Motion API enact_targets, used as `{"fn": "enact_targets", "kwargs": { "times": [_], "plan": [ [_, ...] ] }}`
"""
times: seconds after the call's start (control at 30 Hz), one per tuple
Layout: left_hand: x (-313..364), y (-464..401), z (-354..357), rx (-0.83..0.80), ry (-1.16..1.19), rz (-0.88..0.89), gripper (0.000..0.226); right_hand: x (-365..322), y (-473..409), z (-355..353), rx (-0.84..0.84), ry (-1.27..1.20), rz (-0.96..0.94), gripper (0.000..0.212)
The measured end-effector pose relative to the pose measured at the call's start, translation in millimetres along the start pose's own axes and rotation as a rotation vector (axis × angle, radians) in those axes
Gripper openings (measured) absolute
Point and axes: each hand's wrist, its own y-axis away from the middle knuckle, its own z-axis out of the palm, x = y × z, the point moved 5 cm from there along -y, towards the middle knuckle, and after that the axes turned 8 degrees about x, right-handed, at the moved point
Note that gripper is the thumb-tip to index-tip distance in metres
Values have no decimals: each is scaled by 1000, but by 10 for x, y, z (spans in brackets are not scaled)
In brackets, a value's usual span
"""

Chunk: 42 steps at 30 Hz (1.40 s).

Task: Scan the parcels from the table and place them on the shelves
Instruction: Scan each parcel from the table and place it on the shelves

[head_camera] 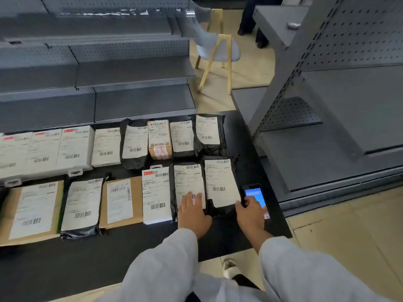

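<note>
Matte black table (218, 236); flat glossy plastic parcels (189, 186).

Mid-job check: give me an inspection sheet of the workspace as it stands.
Surface: black table, near edge bare.
Job's things: labelled parcels in two rows; scanner at right end, screen lit.
Clutter: nothing seen.
Hands: left hand flat on black parcel; right hand on scanner, grip unclear.
Cables: nothing seen.
Surroundings: grey shelves behind and right, holding no parcels; chair; someone's legs beyond.
</note>
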Motion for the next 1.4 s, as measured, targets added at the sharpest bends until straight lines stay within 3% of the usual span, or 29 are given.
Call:
{"fn": "enact_targets", "kwargs": {
  "times": [0.27, 0.4, 0.53, 0.83, 0.93, 1.03, 1.23, 1.4],
  "plan": [
    [47, -19, -52, -32, 75, -106, 67, -155, -389, 92, -150, 68, -48, 10],
    [173, 128, -54, 145, 245, -198, 55, -79, -571, 60, -198, 68, -83, 10],
    [281, 284, 98, 221, 403, -240, 43, 137, -615, -23, -237, 20, -145, 8],
    [511, 636, 422, 185, 585, -427, 49, 733, -609, -280, -409, -22, -241, 9],
    [525, 658, 444, 174, 605, -484, 51, 773, -671, -369, -422, -71, -241, 17],
    [532, 668, 419, 195, 629, -522, 52, 786, -862, -475, -300, -109, -206, 17],
    [535, 731, 476, 174, 609, -540, 50, 773, -1114, -381, -250, 154, -147, 82],
    [416, 807, 543, 105, 527, -559, 51, 685, -1024, -241, -222, 321, -182, 83]
  ]
}}
